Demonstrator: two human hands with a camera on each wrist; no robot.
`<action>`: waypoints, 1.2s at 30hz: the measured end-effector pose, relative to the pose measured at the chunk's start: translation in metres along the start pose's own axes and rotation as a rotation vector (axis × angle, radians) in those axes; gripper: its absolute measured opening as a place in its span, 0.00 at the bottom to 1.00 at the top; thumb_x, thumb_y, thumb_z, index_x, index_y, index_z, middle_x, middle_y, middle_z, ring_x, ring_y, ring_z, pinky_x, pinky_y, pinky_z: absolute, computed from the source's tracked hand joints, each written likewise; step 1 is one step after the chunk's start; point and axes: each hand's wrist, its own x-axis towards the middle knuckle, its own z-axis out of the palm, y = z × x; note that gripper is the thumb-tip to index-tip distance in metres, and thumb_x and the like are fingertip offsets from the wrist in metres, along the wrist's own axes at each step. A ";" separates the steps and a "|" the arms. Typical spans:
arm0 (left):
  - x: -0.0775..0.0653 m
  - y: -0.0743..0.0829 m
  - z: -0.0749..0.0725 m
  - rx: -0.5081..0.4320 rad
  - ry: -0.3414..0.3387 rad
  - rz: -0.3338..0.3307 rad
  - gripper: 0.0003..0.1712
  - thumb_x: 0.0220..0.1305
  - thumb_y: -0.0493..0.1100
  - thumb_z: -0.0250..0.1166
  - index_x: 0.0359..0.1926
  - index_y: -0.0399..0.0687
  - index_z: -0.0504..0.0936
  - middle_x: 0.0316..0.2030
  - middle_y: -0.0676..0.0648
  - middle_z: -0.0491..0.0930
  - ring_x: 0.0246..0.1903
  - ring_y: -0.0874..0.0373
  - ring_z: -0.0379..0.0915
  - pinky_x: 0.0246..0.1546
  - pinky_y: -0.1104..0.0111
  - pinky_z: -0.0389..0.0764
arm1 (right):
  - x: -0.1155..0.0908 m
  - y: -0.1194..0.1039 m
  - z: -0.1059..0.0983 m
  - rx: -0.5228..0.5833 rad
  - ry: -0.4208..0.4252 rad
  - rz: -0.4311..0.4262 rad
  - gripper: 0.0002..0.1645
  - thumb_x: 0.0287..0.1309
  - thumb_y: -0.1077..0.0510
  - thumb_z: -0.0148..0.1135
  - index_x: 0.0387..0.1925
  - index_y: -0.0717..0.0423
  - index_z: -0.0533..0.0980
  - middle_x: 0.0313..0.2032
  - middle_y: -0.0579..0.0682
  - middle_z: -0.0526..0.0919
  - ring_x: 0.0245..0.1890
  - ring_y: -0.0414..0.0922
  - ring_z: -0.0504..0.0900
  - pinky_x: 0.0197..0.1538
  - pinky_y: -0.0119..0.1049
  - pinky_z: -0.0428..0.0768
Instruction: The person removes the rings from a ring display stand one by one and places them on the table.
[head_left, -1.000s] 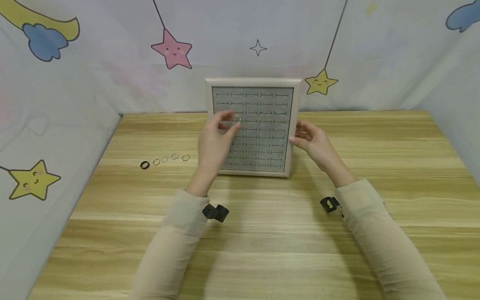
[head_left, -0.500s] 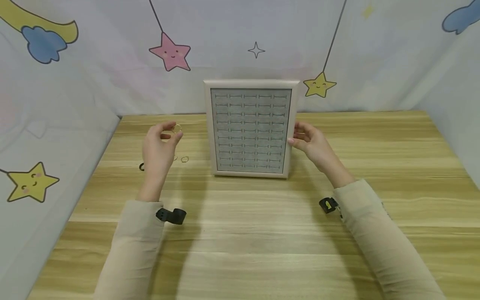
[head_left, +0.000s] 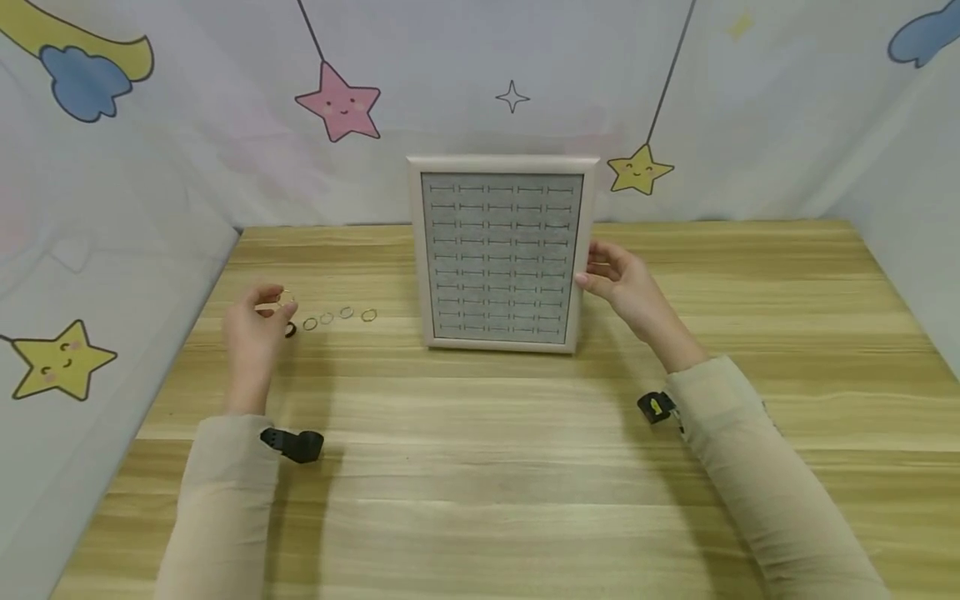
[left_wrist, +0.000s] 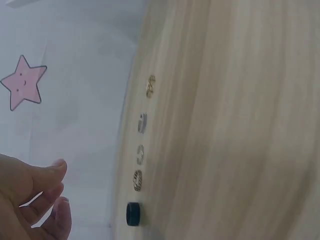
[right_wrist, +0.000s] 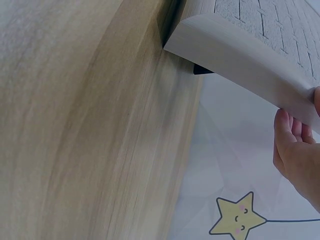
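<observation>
My left hand (head_left: 253,337) is over the left side of the table and pinches a thin gold-coloured ring (head_left: 287,296) between thumb and fingers. In the left wrist view that ring is hidden behind the thumb. Just below these fingers lies a black ring (left_wrist: 133,214), at the end of a row. Beside it lie a patterned ring (left_wrist: 137,180), two silvery rings and a gold ring (left_wrist: 150,86). My right hand (head_left: 626,287) grips the right side of a white-framed ring display board (head_left: 498,346), thumb in front and fingers behind. Grey slotted padding (right_wrist: 260,30) fills the frame, which stands upright.
The wooden table (head_left: 465,467) extends around the board and rings. Behind it hangs a pale curtain (head_left: 442,75) printed with stars and clouds. Black wrist cameras are strapped at both sleeves.
My left hand has carried the gold ring from in front of the board leftward and down to the black ring's end of the row. My right hand keeps its grip on the frame.
</observation>
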 end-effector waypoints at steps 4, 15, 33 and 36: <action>0.002 -0.019 -0.004 0.015 -0.013 -0.039 0.22 0.66 0.37 0.59 0.59 0.33 0.73 0.56 0.34 0.75 0.49 0.45 0.70 0.41 0.72 0.67 | -0.001 0.000 0.000 -0.003 0.000 0.002 0.33 0.66 0.63 0.55 0.69 0.63 0.57 0.64 0.60 0.66 0.65 0.52 0.66 0.69 0.46 0.67; 0.003 -0.051 -0.013 0.143 -0.100 -0.149 0.25 0.68 0.43 0.57 0.62 0.34 0.71 0.58 0.31 0.74 0.57 0.39 0.71 0.53 0.56 0.72 | 0.001 0.002 0.000 -0.009 0.002 0.003 0.32 0.66 0.62 0.55 0.69 0.61 0.58 0.63 0.60 0.67 0.65 0.50 0.67 0.69 0.46 0.67; 0.005 -0.057 -0.012 0.221 -0.149 -0.132 0.25 0.69 0.42 0.55 0.61 0.32 0.72 0.56 0.30 0.75 0.56 0.37 0.72 0.58 0.50 0.70 | 0.001 0.003 0.001 -0.007 0.003 0.015 0.32 0.66 0.62 0.54 0.69 0.63 0.58 0.65 0.62 0.66 0.66 0.54 0.66 0.70 0.47 0.65; 0.005 -0.056 -0.011 0.227 -0.167 -0.137 0.25 0.69 0.43 0.54 0.62 0.32 0.71 0.57 0.30 0.74 0.58 0.36 0.70 0.58 0.50 0.69 | 0.002 0.004 0.001 -0.004 0.005 0.020 0.31 0.66 0.62 0.54 0.68 0.64 0.58 0.65 0.61 0.66 0.66 0.54 0.65 0.70 0.47 0.65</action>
